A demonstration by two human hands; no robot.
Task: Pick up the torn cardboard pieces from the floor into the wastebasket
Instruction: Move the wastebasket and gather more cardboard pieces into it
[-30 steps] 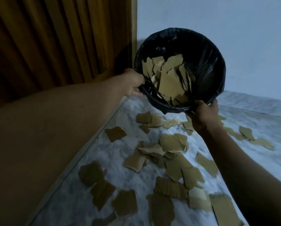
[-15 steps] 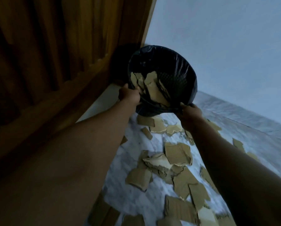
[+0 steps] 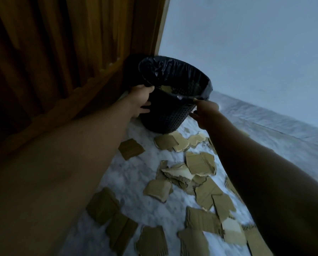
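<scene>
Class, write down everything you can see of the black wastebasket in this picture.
The wastebasket is a dark, round, tapering bin with a perforated mesh wall, plastic by its look, lined with a glossy black bag folded over the rim. It is almost upright in the corner by the wooden panel. The left hand grips its near-left rim, the right hand its right rim. A few cardboard pieces show inside. Whether its base touches the floor is unclear.

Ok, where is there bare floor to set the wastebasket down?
Barest: the marble floor right of the wastebasket, between the right hand and the wall. A narrower bare strip runs between the left forearm and the central heap of cardboard pieces. Just in front of the wastebasket and nearer the camera, it is crowded.
</scene>
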